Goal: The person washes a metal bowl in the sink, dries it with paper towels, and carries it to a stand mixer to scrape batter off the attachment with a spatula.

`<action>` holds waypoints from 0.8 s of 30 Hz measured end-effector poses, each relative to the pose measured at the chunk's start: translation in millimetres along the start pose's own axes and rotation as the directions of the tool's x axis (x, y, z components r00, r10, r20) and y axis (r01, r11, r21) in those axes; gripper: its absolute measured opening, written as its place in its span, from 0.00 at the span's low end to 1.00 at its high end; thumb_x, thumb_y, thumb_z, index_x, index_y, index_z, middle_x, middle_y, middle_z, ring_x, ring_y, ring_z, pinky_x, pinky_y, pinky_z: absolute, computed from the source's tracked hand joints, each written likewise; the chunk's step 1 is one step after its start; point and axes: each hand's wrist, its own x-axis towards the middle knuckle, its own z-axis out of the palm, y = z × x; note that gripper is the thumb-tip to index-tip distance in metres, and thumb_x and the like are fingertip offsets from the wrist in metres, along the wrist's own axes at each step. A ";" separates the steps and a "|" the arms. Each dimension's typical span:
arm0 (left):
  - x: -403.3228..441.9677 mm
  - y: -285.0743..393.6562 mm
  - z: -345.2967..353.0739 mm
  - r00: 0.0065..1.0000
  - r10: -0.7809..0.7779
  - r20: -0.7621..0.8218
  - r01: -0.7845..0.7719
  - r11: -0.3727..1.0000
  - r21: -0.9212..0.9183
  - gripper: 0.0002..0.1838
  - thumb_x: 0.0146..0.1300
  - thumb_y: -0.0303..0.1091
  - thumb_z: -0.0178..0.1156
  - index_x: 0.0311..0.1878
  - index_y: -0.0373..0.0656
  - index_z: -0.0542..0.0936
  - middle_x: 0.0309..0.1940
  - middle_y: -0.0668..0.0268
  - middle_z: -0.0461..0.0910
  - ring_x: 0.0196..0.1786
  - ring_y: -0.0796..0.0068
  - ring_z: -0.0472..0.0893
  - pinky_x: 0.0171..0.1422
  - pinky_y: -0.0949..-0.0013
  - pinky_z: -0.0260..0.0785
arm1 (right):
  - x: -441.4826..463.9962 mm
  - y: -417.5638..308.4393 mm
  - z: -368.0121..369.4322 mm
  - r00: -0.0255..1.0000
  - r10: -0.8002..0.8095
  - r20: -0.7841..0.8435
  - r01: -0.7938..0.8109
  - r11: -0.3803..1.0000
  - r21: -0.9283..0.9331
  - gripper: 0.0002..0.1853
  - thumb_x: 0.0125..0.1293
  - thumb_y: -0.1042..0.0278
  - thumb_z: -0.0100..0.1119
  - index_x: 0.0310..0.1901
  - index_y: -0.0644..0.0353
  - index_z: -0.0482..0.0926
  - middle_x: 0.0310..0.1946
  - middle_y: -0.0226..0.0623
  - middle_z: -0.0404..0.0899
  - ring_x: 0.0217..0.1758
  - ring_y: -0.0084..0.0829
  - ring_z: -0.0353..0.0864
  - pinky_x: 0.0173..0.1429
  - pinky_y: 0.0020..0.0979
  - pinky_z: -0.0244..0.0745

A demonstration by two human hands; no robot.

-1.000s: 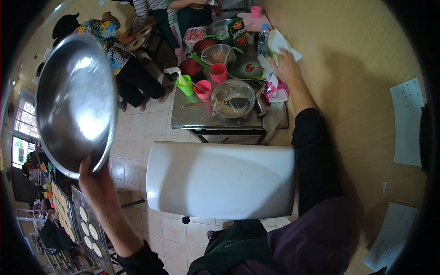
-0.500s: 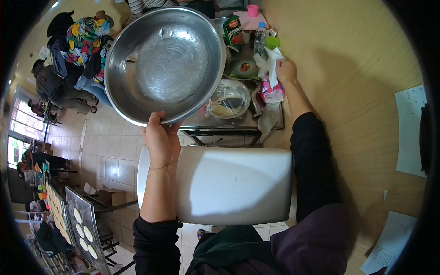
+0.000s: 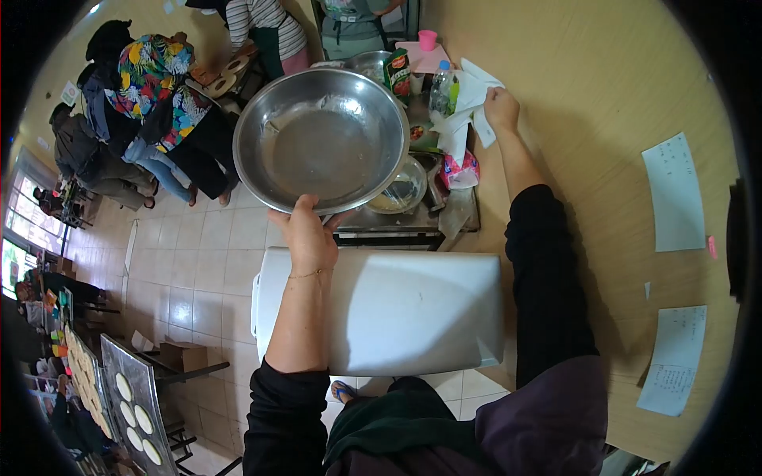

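Tiled floor (image 3: 198, 266), bowl (image 3: 321, 151) in left fingers (image 3: 305, 205)

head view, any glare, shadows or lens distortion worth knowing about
Head view: glare on the inner wall of the round silver metal bowl; head view: soft shadow across the glossy white rectangular surface; head view: bright paned window at far left looks washed out; head view: wide-lens curvature, with blackened corners.

Head camera, one: wide-angle, dark curved corners, worn facing forward and down, white surface (image 3: 397, 317) close below, metal table (image 3: 385, 220) farther ahead, tan wall (image 3: 603, 87) along right.
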 end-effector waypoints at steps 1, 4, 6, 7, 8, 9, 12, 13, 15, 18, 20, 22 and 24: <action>-0.1 0.7 0.8 1.000 0.001 0.002 -0.001 1.000 -0.007 0.32 0.58 0.24 0.46 0.63 0.48 0.45 0.59 0.51 0.53 0.59 0.52 0.67 0.46 0.50 0.80 | 0.6 0.6 -0.8 1.000 0.029 -0.006 -0.029 1.000 0.006 0.13 0.62 0.61 0.51 0.32 0.61 0.81 0.30 0.48 0.80 0.34 0.51 0.79 0.43 0.45 0.73; -1.0 2.7 2.0 0.998 -0.023 -0.059 0.024 1.000 0.012 0.33 0.58 0.23 0.46 0.64 0.48 0.43 0.59 0.51 0.53 0.59 0.52 0.67 0.46 0.50 0.80 | 7.3 -3.6 -4.4 0.938 -0.080 -0.337 0.135 0.980 0.143 0.13 0.62 0.62 0.52 0.32 0.61 0.82 0.30 0.49 0.80 0.34 0.51 0.79 0.42 0.43 0.73; -1.8 3.2 2.9 0.999 0.044 -0.016 -0.043 0.997 0.057 0.34 0.58 0.23 0.45 0.65 0.48 0.42 0.60 0.50 0.53 0.59 0.52 0.66 0.45 0.50 0.81 | 2.1 -17.5 -16.2 0.918 -0.039 -0.395 0.138 0.965 0.224 0.13 0.62 0.62 0.53 0.32 0.63 0.82 0.29 0.49 0.80 0.34 0.49 0.79 0.41 0.42 0.73; 0.6 1.8 2.5 0.999 0.027 -0.020 -0.026 0.998 0.061 0.35 0.58 0.23 0.44 0.66 0.49 0.40 0.61 0.50 0.52 0.60 0.51 0.66 0.46 0.50 0.80 | 2.5 -25.9 -25.9 0.887 0.006 -0.461 0.153 0.939 0.308 0.13 0.62 0.61 0.54 0.33 0.64 0.81 0.29 0.50 0.80 0.34 0.48 0.80 0.40 0.40 0.73; 2.1 1.2 2.3 0.999 0.033 -0.027 -0.031 0.998 0.059 0.35 0.58 0.23 0.44 0.66 0.49 0.40 0.61 0.50 0.52 0.60 0.51 0.66 0.46 0.50 0.80 | 2.3 -36.4 -36.2 0.889 0.004 -0.458 0.158 0.936 0.314 0.13 0.62 0.61 0.54 0.33 0.64 0.81 0.29 0.50 0.80 0.34 0.48 0.80 0.40 0.40 0.73; 2.6 0.8 2.5 0.999 0.036 -0.036 -0.032 0.995 0.095 0.35 0.58 0.23 0.44 0.66 0.49 0.40 0.61 0.50 0.52 0.60 0.51 0.66 0.46 0.50 0.80 | 1.9 -47.3 -43.6 0.915 0.039 -0.402 0.167 0.869 0.465 0.14 0.63 0.61 0.55 0.34 0.64 0.81 0.29 0.45 0.80 0.33 0.41 0.79 0.40 0.36 0.72; 4.8 -2.0 1.9 0.997 0.060 -0.051 -0.053 0.992 0.119 0.35 0.57 0.22 0.43 0.66 0.52 0.40 0.62 0.50 0.51 0.61 0.51 0.65 0.46 0.50 0.79 | -20.3 -107.9 -90.4 0.989 0.064 -0.132 0.075 0.557 0.827 0.14 0.66 0.61 0.53 0.37 0.65 0.80 0.28 0.35 0.79 0.33 0.27 0.76 0.40 0.28 0.70; 2.0 -0.2 3.1 0.999 0.037 -0.025 -0.034 0.994 0.100 0.35 0.57 0.22 0.43 0.66 0.52 0.41 0.62 0.50 0.52 0.60 0.50 0.66 0.45 0.50 0.79 | -36.3 -132.6 -104.7 0.997 0.004 0.072 -0.070 0.303 0.950 0.13 0.67 0.62 0.52 0.38 0.65 0.79 0.29 0.29 0.78 0.33 0.20 0.74 0.41 0.24 0.68; -0.5 -0.2 4.1 0.999 0.032 0.033 -0.032 0.999 0.018 0.36 0.56 0.21 0.45 0.65 0.53 0.42 0.60 0.49 0.55 0.57 0.50 0.69 0.41 0.51 0.80 | -66.0 -168.0 -106.8 0.976 -0.197 0.097 -0.045 0.254 0.966 0.12 0.69 0.64 0.50 0.40 0.64 0.78 0.32 0.23 0.75 0.36 0.15 0.69 0.42 0.18 0.64; -1.5 -2.5 5.1 1.000 -0.010 0.019 0.008 0.997 0.071 0.37 0.53 0.22 0.46 0.65 0.56 0.45 0.55 0.51 0.61 0.54 0.52 0.70 0.40 0.48 0.77 | -108.0 -207.2 -108.2 0.723 -0.525 0.449 -0.196 0.467 0.862 0.09 0.68 0.66 0.52 0.38 0.64 0.77 0.34 0.28 0.75 0.38 0.18 0.71 0.45 0.23 0.66; -0.7 -4.2 5.3 0.997 -0.022 0.079 0.013 0.994 0.108 0.35 0.53 0.23 0.47 0.63 0.59 0.48 0.52 0.54 0.64 0.48 0.58 0.72 0.34 0.54 0.75 | -122.9 -208.2 -76.8 0.647 -0.703 0.295 0.053 0.428 0.902 0.09 0.64 0.70 0.56 0.44 0.64 0.74 0.36 0.36 0.76 0.39 0.30 0.76 0.47 0.30 0.69; -6.5 -3.7 9.6 0.987 0.059 0.146 -0.067 0.996 0.054 0.36 0.52 0.22 0.47 0.63 0.59 0.48 0.51 0.54 0.65 0.44 0.60 0.74 0.28 0.59 0.74 | -127.4 -211.0 -75.2 0.570 -0.814 0.115 0.571 0.492 0.657 0.20 0.60 0.73 0.58 0.54 0.62 0.67 0.37 0.48 0.76 0.41 0.47 0.77 0.48 0.40 0.70; -5.9 -6.4 8.5 0.979 0.060 0.195 -0.080 0.992 0.097 0.40 0.51 0.21 0.48 0.67 0.59 0.45 0.50 0.56 0.66 0.44 0.62 0.74 0.27 0.62 0.74 | -124.2 -211.8 -81.2 0.707 -0.629 0.323 0.363 0.715 0.597 0.29 0.56 0.75 0.58 0.60 0.58 0.60 0.38 0.55 0.75 0.43 0.57 0.74 0.48 0.47 0.68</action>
